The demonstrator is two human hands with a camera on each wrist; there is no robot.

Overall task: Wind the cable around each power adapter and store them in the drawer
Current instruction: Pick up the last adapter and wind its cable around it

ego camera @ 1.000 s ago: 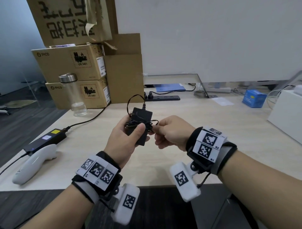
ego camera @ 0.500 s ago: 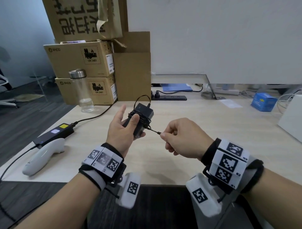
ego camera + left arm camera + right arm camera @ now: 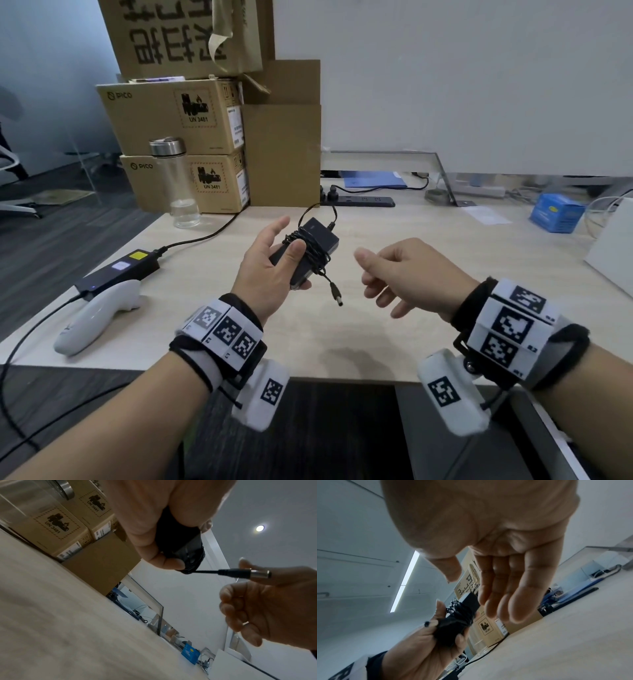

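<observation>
One loose plug [image 3: 337, 298] dangling; left grip [image 3: 270, 270] clamping wound adapter [image 3: 310, 251], right grip [image 3: 404, 274] hanging apart, risking unwinding.

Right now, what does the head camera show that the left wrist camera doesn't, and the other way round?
Only the head view shows a second power adapter lying on the desk, a white controller and a power strip. Only the left wrist view shows a ceiling light. Both show the left hand gripping the wound power adapter, its barrel plug loose, and the right hand empty.
</observation>
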